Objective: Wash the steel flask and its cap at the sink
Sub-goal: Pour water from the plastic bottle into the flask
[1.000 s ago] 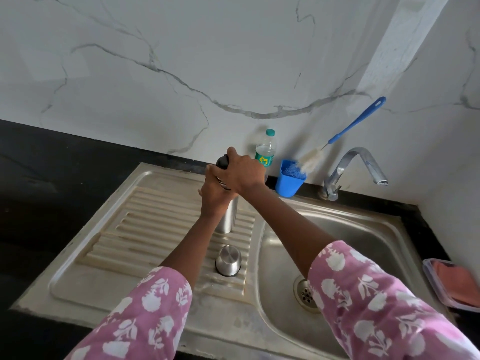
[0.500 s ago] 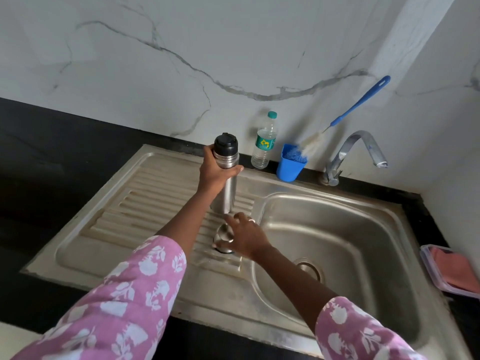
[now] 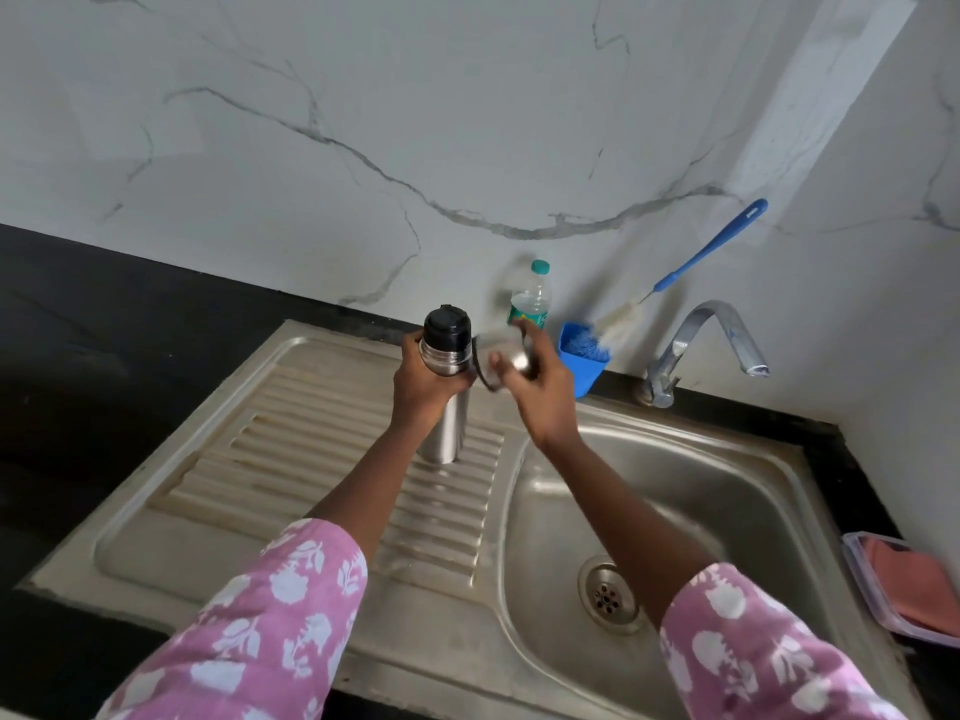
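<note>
My left hand curls round the flask, upright on the drainer; my right hand grips the cap. It is blurred, just beside the flask's top.

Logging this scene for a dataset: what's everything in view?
Steel flask with black stopper: one, silver, upright on draining board.
Steel cap: one, silver, held beside flask top.
Clear plastic bottle: one, green lid, by wall.
Blue plastic holder: one, beside tap.
Bottle brush: one, blue handle, in holder.
Chrome tap: one, behind basin.
Steel sink: one, in black counter.
Clear box with orange cloth: one, right edge.
Hands: left hand grips flask, right hand holds cap.
</note>
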